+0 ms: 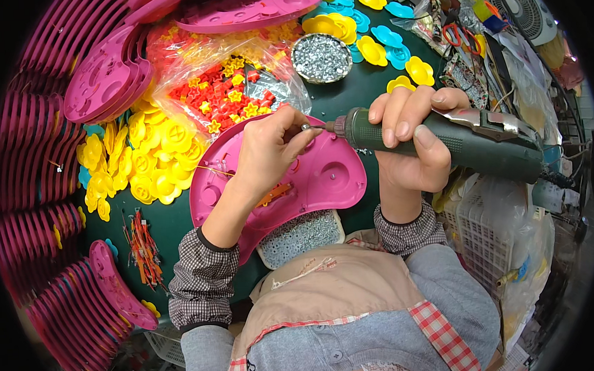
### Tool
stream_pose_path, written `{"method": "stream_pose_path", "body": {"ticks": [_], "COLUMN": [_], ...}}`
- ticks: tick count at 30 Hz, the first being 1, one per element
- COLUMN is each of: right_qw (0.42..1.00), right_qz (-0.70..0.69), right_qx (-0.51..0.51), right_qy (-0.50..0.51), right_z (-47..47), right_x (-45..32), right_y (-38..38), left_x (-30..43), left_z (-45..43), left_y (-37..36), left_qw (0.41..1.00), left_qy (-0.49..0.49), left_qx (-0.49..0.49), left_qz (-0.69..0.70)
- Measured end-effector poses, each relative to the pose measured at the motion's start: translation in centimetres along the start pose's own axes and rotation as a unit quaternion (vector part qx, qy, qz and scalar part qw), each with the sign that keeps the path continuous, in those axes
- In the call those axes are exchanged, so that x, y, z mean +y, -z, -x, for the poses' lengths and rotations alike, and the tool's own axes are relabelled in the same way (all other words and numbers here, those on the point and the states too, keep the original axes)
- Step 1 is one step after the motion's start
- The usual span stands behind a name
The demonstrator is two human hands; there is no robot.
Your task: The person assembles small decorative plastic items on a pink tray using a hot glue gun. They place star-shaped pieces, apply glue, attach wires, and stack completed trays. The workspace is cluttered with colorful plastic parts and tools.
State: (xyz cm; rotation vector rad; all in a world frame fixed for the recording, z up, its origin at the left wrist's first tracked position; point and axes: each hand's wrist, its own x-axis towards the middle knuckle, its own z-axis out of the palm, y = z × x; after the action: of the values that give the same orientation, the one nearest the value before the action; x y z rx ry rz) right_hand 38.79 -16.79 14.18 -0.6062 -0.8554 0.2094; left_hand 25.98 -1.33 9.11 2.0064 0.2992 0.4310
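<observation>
My right hand (414,140) is closed around a dark green electric screwdriver (454,144), held nearly level with its bit pointing left. At the bit's tip my left hand (275,146) pinches a small metal screw (305,127) between thumb and fingers. Beneath the left hand lies a pink plastic shell (341,171) with round recesses, posts, a thin yellow wire and an orange part (276,194) on it. A rectangular tray of small screws (304,237) is partly under the shell's near edge. Behind the hands stands a round bowl of small metal parts (321,58).
Yellow flower-shaped plastic pieces (161,151) are heaped at left, beside stacked pink shells (37,147). A clear bag (271,62) holds red and yellow small parts. Wired orange parts (143,252) lie at left. Scissors (462,36), a fan (515,7) and a white basket (483,242) are at right.
</observation>
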Motion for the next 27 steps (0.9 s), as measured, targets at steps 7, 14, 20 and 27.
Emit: {"method": "stream_pose_path", "body": {"ticks": [7, 14, 20, 27], "right_qw": [0.999, 0.993, 0.99, 0.995], "right_qz": [0.031, 0.112, 0.137, 0.09], "right_qx": [0.026, 0.035, 0.014, -0.027], "right_qy": [-0.01, 0.018, 0.036, -0.027], "right_z": [0.6, 0.7, 0.9, 2.1], "right_x": [-0.5, 0.6, 0.0, 3.0], "right_y": [-0.4, 2.6, 3.8, 1.3], "left_x": [-0.6, -0.9, -6.2, -6.7], "left_z": [0.1, -4.3, -14.4, -14.3], "left_y": [-1.4, -0.4, -3.4, -3.0], "left_qw": [0.983, 0.961, 0.924, 0.953], "left_qy": [-0.101, -0.21, -0.112, -0.114], "left_qx": [0.053, 0.054, -0.054, -0.079], "left_qz": [-0.146, -0.171, -0.36, -0.27]}}
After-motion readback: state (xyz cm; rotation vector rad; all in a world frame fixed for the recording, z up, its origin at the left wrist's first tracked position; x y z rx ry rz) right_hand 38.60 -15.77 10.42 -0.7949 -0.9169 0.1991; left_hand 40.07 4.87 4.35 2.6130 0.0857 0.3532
